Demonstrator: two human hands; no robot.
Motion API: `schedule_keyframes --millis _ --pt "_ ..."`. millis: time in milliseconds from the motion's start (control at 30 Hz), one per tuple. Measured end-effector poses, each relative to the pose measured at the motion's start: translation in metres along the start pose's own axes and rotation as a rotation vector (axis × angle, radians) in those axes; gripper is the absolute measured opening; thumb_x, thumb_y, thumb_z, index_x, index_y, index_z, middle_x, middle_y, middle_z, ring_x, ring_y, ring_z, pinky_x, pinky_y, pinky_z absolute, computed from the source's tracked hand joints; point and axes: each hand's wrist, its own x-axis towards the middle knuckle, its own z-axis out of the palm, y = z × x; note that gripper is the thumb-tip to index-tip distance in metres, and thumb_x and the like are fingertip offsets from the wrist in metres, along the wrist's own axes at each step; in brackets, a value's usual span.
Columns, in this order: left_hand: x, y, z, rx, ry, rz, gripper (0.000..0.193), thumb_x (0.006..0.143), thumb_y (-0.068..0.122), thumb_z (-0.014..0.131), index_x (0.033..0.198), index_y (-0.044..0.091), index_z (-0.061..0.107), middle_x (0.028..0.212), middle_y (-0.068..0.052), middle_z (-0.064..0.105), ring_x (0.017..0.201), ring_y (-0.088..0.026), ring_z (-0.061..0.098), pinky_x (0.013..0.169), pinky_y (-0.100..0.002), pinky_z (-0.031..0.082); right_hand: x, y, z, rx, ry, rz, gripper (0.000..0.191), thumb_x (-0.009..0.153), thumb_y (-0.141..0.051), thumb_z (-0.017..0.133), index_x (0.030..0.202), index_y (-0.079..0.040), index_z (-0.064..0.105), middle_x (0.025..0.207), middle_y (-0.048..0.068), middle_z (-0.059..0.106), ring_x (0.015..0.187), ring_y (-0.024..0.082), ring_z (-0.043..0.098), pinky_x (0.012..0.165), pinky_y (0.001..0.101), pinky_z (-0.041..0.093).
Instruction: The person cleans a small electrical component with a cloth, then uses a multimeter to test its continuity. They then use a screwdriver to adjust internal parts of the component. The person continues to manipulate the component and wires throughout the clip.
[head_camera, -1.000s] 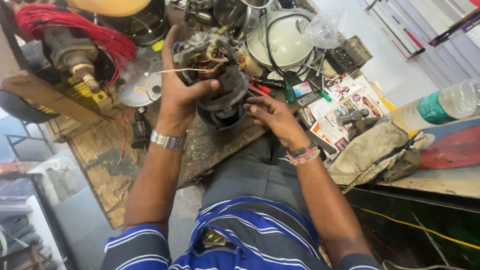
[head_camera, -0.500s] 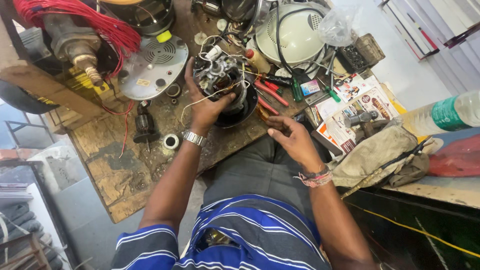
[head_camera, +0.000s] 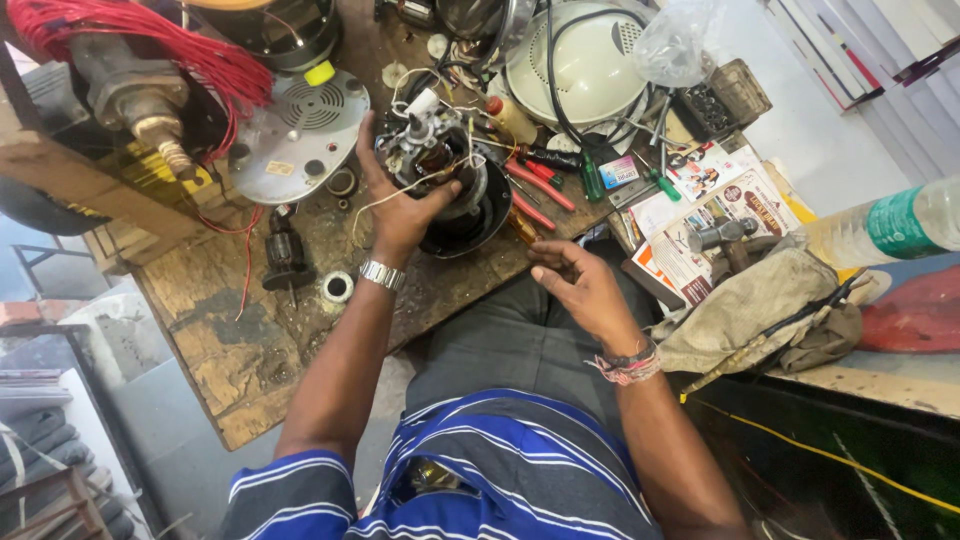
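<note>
Your left hand (head_camera: 400, 205) has its grip clenched around the motor (head_camera: 440, 165) — fingers over the far side, thumb on the near side — holding it over the black housing (head_camera: 478, 215) on the counter (head_camera: 240, 330). White wires trail from the motor across your fingers. Your right hand (head_camera: 575, 285) is released and empty, palm up, fingers loosely curled, just off the counter's near edge and above your lap.

Just beside that hand lie red-handled pliers (head_camera: 540, 185) and a green-handled screwdriver (head_camera: 592, 180). Left of the motor sits a round grey vented cover (head_camera: 300, 140), with a small armature (head_camera: 284, 255) and a metal ring (head_camera: 337, 287) nearer you. Red wire (head_camera: 190, 50) spills over the far left corner. Beyond the motor rests a cream fan base (head_camera: 585, 65); to the right, printed papers (head_camera: 715, 195), a cloth bag (head_camera: 765, 305) and a plastic bottle (head_camera: 885, 225).
</note>
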Motion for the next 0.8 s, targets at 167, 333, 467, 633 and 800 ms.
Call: schedule_keyframes --millis 167,333,467,633,800 --pt "-0.010 -0.001 0.002 -0.082 -0.022 -0.062 0.126 0.067 0.009 0.096 0.165 0.011 0.016 0.161 -0.016 0.040 0.147 -0.030 0.049 0.127 -0.041 0.042 -0.002 0.003 0.006 0.012 -0.005 0.027 0.037 0.095 -0.007 0.069 0.130 0.002 0.062 0.124 0.010 0.073 0.115 0.016 0.068 0.101 0.0284 0.053" --pt "-0.011 -0.007 0.001 0.047 -0.019 0.060 0.128 0.069 0.005 0.099 0.166 0.014 0.016 0.164 -0.016 0.036 0.150 -0.032 0.045 0.129 -0.043 0.040 -0.008 0.001 0.016 -0.063 0.016 0.031 0.037 0.093 -0.009 0.072 0.129 -0.001 0.065 0.120 0.007 0.074 0.110 0.014 0.069 0.095 0.0279 0.055" --pt "-0.021 -0.010 -0.003 -0.067 -0.107 -0.122 0.133 0.066 0.012 0.098 0.166 0.014 0.011 0.161 -0.018 0.039 0.143 -0.031 0.053 0.123 -0.043 0.048 -0.014 -0.004 0.024 -0.042 -0.001 0.056 0.037 0.094 -0.011 0.073 0.129 -0.003 0.066 0.116 0.005 0.074 0.103 0.012 0.068 0.089 0.0273 0.055" --pt "-0.034 -0.012 -0.012 0.126 -0.134 0.054 0.141 0.061 0.010 0.104 0.165 0.015 0.009 0.165 -0.024 0.027 0.143 -0.036 0.050 0.122 -0.046 0.047 -0.018 -0.010 0.025 -0.165 -0.008 0.151 0.038 0.094 -0.015 0.074 0.129 -0.005 0.068 0.107 0.008 0.073 0.089 0.011 0.063 0.078 0.0275 0.054" --pt "-0.042 -0.012 -0.025 0.067 -0.192 -0.116 0.139 0.065 0.017 0.098 0.166 0.012 0.002 0.151 -0.020 0.054 0.136 -0.034 0.061 0.116 -0.042 0.051 -0.015 -0.011 0.017 -0.151 0.027 0.085 0.038 0.092 -0.015 0.073 0.128 -0.004 0.067 0.113 0.006 0.076 0.096 0.012 0.069 0.084 0.0269 0.057"
